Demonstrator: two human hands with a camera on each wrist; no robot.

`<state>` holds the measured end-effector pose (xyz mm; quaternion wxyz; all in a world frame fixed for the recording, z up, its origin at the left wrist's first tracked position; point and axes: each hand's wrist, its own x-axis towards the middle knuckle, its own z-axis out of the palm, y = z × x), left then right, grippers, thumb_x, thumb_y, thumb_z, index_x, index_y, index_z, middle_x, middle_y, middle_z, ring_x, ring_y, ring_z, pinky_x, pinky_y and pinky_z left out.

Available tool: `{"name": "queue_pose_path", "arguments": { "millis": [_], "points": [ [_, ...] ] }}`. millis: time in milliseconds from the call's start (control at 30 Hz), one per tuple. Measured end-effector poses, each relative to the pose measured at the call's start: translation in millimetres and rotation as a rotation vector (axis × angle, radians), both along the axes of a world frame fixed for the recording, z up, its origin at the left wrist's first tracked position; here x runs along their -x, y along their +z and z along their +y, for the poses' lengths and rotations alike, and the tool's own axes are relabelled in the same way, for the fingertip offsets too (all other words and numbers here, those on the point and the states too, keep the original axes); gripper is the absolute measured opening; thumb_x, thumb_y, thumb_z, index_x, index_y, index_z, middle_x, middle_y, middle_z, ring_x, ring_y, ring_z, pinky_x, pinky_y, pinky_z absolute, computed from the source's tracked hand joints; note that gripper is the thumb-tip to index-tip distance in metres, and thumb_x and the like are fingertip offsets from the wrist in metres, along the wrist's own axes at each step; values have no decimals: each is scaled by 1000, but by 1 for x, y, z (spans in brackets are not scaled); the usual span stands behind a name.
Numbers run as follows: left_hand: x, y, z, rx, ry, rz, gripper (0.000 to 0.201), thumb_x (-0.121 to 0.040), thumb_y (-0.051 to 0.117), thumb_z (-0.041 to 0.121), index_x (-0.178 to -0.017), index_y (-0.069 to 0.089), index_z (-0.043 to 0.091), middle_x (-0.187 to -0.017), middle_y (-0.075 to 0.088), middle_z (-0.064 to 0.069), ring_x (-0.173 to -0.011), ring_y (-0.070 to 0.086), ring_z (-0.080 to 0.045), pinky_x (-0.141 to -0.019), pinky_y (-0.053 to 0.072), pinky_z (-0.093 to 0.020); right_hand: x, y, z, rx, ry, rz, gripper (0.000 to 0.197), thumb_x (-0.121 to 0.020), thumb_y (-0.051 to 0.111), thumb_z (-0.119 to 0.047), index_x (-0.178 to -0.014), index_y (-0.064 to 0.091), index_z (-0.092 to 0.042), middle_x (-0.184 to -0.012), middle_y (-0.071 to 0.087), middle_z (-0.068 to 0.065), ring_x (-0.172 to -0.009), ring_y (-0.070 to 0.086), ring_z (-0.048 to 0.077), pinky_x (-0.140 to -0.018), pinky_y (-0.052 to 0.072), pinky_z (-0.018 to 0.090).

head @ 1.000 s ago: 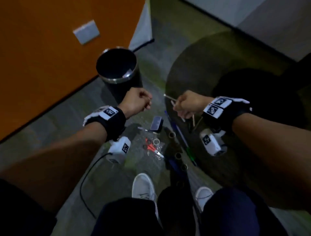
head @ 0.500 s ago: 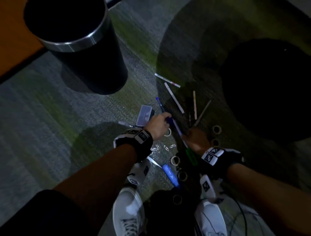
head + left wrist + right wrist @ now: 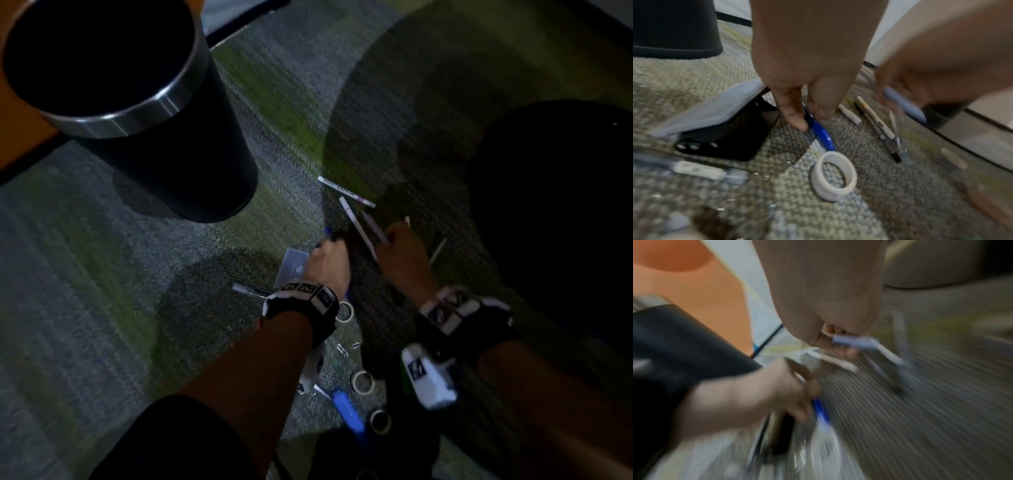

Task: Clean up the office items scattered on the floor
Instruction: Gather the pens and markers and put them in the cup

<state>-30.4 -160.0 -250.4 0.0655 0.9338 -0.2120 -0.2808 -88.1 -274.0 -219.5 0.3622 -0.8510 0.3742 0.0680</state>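
Pens, tape rings and paper clips lie scattered on the grey-green carpet. My left hand [image 3: 327, 253] is down on the floor, thumb and fingers pinching a blue pen [image 3: 819, 129] that still touches the carpet. My right hand [image 3: 394, 240] is just right of it and grips a pale lilac pen [image 3: 857, 341] in curled fingers. Between the hands lies a white pen [image 3: 358, 228], and another white pen [image 3: 346, 192] lies farther ahead. A white-and-yellow pen [image 3: 875, 120] rests right of the blue one. The right wrist view is badly blurred.
A black bin with a steel rim [image 3: 137, 113] stands ahead on the left by the orange wall [image 3: 13, 150]. A clear-lidded black box [image 3: 725, 129] sits left of my left hand. Tape rings [image 3: 363, 382], paper clips [image 3: 342, 349] and a blue marker [image 3: 347, 413] lie near my feet.
Both hands came down from near the bin to the floor. The left took hold of the blue pen; the right then moved forward and closed on the lilac pen.
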Motion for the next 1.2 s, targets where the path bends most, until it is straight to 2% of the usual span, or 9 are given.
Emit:
{"name": "queue_pose_path", "arguments": {
  "millis": [200,300,467,667,833,933,1033,1100,1200],
  "points": [
    [-4,-3,-4,106,231,57,47,-91,61,7,-129,33,5,-117,61,-20,-110,61,-39,-78,51,-46,-96,-11,-14,233,259,72,47,-92,46,-32,-119,52,6,-121,55,28,-115,53,41,-89,41,43],
    [-8,-6,1,167,320,137,54,-89,64,9,-129,28,5,-117,59,-23,-105,61,-42,-77,51,-46,-117,-29,-17,355,382,151,42,-94,56,-26,-124,51,4,-130,49,24,-122,46,38,-101,35,41],
    [-14,-15,4,316,455,296,45,-95,53,8,-132,31,-5,-126,52,-28,-110,56,-46,-76,42,-42,-127,-42,-27,253,431,170,23,-96,54,-20,-96,61,1,-100,63,20,-105,60,38,-82,44,41],
    [-22,-26,-17,398,403,244,35,-98,53,38,-117,51,9,-103,58,-12,-92,60,-37,-67,47,-40,-69,-13,-87,-128,17,-59,12,-89,58,-11,-90,61,0,-74,63,11,-53,61,13,-47,42,23],
    [-21,-28,-39,356,377,168,54,-84,68,51,-118,55,11,-104,62,-13,-89,63,-37,-69,56,-46,14,-13,-112,-335,-369,12,22,-86,54,3,-65,54,1,-63,51,20,-48,49,24,-59,43,40],
    [-12,-32,-44,301,329,201,39,-91,61,41,-112,59,9,-110,59,-14,-83,61,-35,-62,47,-39,40,-32,-109,-262,-442,151,34,-88,55,-13,-54,51,-9,-58,47,12,-49,44,22,-57,38,36],
    [-13,-33,-41,296,317,216,31,-94,57,36,-108,58,9,-114,56,-17,-90,60,-41,-64,44,-40,46,-44,-96,-184,-335,259,32,-96,56,-32,-67,55,-18,-75,54,13,-63,53,24,-61,36,33],
    [-17,-31,-39,329,370,212,27,-95,52,40,-96,56,13,-109,60,-20,-94,60,-44,-65,40,-39,46,-54,-87,-43,-208,299,27,-97,55,-32,-102,67,-9,-102,60,24,-93,61,35,-67,36,32],
    [-19,-29,-42,297,379,195,50,-92,47,60,-106,62,15,-111,64,-18,-96,61,-43,-69,43,-39,45,-66,-76,135,-71,335,42,-100,48,-25,-133,51,1,-125,57,26,-115,56,40,-85,44,39]
  ]
}}
